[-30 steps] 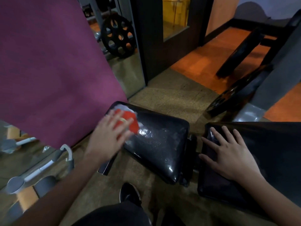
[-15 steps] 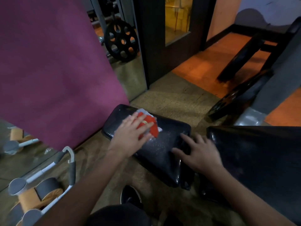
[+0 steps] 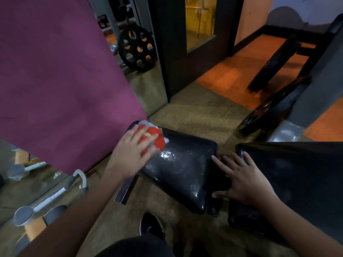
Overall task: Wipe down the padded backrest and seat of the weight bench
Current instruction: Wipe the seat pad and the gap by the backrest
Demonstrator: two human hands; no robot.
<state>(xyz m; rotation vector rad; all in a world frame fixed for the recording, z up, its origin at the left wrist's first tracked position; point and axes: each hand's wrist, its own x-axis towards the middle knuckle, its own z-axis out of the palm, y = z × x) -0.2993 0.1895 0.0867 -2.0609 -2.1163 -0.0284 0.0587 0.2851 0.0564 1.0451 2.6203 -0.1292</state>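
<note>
A gym floor of tan carpet (image 3: 194,112) runs under a black weight bench beside a maroon wall panel (image 3: 61,80). The left hand (image 3: 130,154) presses a red and white cloth (image 3: 157,139) flat-fingered onto the far corner of the seat pad (image 3: 185,164), which shines wet. The right hand (image 3: 243,180) rests open, fingers spread, across the gap onto the backrest pad (image 3: 297,173). The seat wipe looks underway; next the cloth should sweep toward the near edge, then the backrest.

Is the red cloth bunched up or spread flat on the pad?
Bunched. The red cloth sits crumpled under the left hand, whose straight fingers press it onto the far corner of the smaller black pad.
</note>
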